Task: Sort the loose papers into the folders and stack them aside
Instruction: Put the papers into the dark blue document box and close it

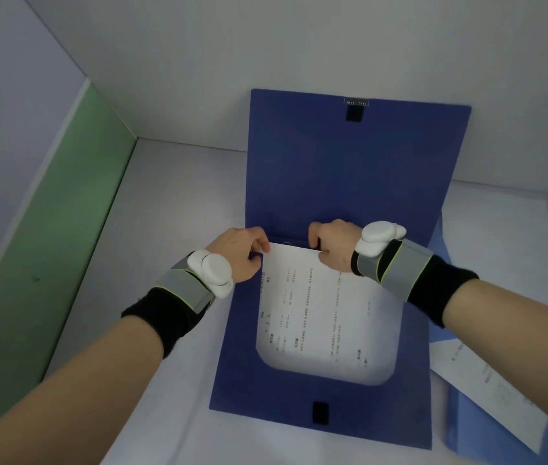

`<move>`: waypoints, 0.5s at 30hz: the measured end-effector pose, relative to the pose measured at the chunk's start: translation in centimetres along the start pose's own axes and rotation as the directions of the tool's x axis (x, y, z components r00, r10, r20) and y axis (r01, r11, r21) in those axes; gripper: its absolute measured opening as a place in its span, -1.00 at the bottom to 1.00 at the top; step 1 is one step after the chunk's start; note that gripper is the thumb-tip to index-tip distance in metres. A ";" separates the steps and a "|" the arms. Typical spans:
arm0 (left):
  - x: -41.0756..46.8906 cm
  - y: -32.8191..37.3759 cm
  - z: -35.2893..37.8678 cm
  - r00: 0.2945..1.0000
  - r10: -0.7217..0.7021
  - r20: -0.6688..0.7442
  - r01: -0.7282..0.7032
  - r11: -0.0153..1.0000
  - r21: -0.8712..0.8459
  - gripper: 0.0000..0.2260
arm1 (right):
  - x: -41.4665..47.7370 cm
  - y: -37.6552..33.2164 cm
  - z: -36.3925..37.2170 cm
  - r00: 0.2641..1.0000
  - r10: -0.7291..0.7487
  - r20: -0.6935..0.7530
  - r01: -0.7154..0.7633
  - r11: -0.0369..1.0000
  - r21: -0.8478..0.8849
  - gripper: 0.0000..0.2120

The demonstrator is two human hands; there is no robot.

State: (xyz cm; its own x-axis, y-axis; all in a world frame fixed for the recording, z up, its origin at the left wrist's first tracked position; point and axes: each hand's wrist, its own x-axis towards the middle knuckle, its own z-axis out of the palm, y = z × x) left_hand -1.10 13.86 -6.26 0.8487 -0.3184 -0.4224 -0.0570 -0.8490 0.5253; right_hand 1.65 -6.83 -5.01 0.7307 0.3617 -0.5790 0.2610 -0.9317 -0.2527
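A dark blue box folder (pixel 349 169) lies open on the white table, its lid standing up against the back wall. A printed sheet of paper (pixel 323 317) rests inside its lower half, visible through the rounded cut-out. My left hand (pixel 242 253) pinches the sheet's top left corner. My right hand (pixel 331 245) grips the sheet's top edge near the folder's hinge. Both wrists carry white sensors on grey straps.
To the right lie loose white papers (pixel 497 263) over a light blue folder (pixel 487 427). A green panel (pixel 41 246) borders the table on the left. White walls close the back. A black fastening strip (pixel 320 413) sits on the folder's near edge.
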 end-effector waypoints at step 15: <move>0.6 1.2 -0.3 0.962 -0.232 -0.145 0.202 0.960 -0.193 -0.84 | -2.3 3.2 -0.1 0.990 0.125 -0.062 -0.083 0.885 0.458 -0.78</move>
State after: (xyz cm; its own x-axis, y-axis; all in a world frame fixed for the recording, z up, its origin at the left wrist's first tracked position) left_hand -0.50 12.83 -5.65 0.9059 -0.0481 -0.4208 0.2185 -0.7979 0.5618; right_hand 0.89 -10.65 -4.42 0.7955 0.2393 -0.5566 -0.1185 -0.8395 -0.5303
